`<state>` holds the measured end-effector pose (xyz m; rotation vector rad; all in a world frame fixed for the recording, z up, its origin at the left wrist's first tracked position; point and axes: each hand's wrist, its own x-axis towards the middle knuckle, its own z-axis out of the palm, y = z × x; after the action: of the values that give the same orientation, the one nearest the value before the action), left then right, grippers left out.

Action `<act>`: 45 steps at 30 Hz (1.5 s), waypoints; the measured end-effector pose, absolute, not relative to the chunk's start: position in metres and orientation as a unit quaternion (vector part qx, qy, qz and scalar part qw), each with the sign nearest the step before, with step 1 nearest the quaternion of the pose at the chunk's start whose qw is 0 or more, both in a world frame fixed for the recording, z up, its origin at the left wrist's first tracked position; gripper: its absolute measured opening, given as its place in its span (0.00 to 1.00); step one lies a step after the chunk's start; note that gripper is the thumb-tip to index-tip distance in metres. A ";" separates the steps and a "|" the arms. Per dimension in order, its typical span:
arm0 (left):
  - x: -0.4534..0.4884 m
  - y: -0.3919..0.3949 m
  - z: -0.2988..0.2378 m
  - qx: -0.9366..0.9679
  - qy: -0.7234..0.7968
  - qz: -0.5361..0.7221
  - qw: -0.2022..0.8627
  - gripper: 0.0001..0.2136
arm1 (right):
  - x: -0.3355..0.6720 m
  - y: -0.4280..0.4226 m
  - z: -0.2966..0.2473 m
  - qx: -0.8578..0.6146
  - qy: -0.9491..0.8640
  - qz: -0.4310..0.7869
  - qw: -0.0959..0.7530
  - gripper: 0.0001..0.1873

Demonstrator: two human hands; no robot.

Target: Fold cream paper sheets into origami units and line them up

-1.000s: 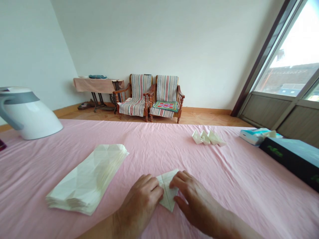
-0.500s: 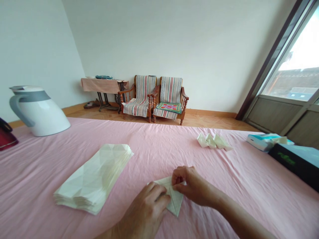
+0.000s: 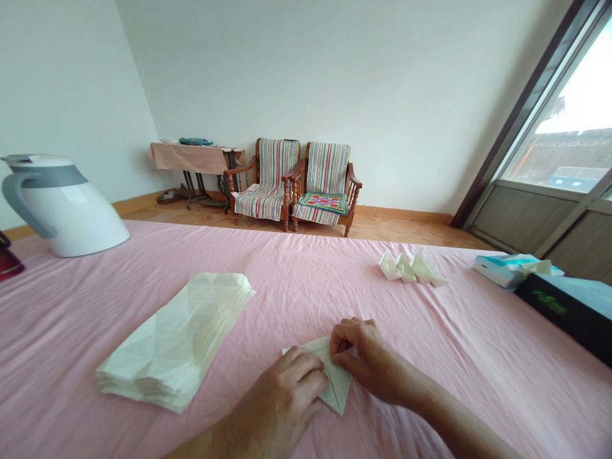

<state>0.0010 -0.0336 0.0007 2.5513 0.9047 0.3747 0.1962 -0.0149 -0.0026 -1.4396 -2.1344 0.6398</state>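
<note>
At far left, a white, grey-handled plastic jug [image 3: 86, 217] stands on a wrinkled pink cloth [image 3: 306, 280]. Next lies a thick stack of cream, crease-marked paper [image 3: 167, 341]. To its right, the person's left hand [image 3: 287, 392] bears down with bent fingers close together on a small, folded cream paper piece [image 3: 338, 389] lying on the cloth; whether its thumb grips an edge cannot be told. The right hand [image 3: 366, 357] pinches the piece's right side between thumb and curled fingers. The step in hand appears to be working a fold; the next move probably calls for a steady left hold while the right hand aligns and creases the layer. Farther right and back sit pointed, folded cream paper shapes [image 3: 406, 269], then a blue-and-white tissue pack [image 3: 497, 273] beside a long black box [image 3: 571, 319].
</note>
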 end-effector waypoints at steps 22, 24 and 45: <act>0.000 -0.032 0.000 0.928 0.313 0.124 0.160 0.08 | 0.195 -0.014 -0.007 -0.526 -0.778 0.233 0.253 0.08; 0.000 -0.031 -0.002 0.934 0.298 0.126 0.149 0.09 | 0.194 -0.014 -0.006 -0.526 -0.778 0.233 0.254 0.08; -0.001 -0.026 -0.009 0.964 0.225 0.135 0.042 0.05 | 0.200 -0.057 -0.015 -0.469 -0.767 0.160 0.407 0.13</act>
<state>-0.0011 -0.0257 -0.0086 2.9503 0.6870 0.4129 0.2001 -0.0570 -0.0154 -1.1820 -1.9353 0.4039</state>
